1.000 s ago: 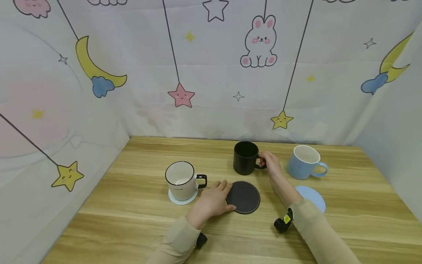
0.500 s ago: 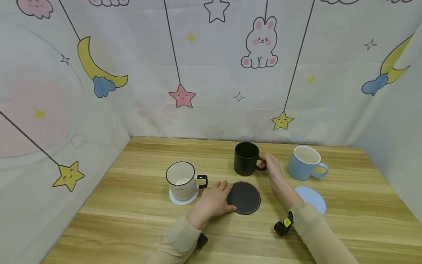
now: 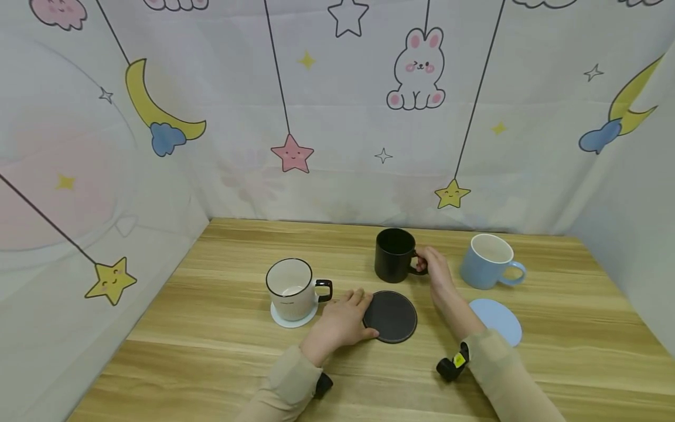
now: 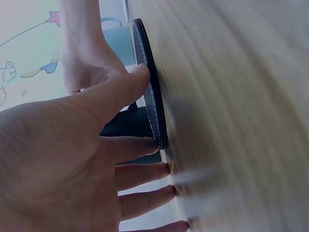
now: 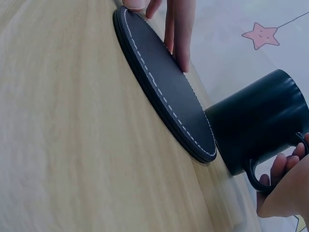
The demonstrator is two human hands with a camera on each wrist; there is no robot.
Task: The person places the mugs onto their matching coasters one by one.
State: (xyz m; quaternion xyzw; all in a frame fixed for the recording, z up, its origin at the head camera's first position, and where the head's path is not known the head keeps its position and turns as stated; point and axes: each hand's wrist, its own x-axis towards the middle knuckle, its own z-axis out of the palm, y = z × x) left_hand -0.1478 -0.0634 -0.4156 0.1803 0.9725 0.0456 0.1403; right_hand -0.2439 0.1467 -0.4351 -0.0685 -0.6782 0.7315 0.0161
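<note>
In the head view my right hand (image 3: 433, 266) grips the handle of a black mug (image 3: 394, 255), which stands upright just behind a round black coaster (image 3: 391, 316). White stitching runs along the coaster's rim in the right wrist view. My left hand (image 4: 63, 159) touches that coaster with thumb and forefinger at its edge, while its other fingers stretch out with their tips at the tabletop. Left of this hand, a cream mug (image 3: 290, 293) with a black rim and handle sits on a pale round coaster (image 3: 292, 322).
A light blue mug (image 3: 486, 261) stands at the back right of the wooden table (image 3: 174, 334). In front of it lies a light blue round coaster (image 3: 498, 321), partly hidden by the right forearm. A printed cloth (image 3: 337, 187) hangs behind the table.
The black mug and my right hand have shifted very slightly toward the front, nearer the black coaster. My left hand keeps its place. The head view has drifted a little.
</note>
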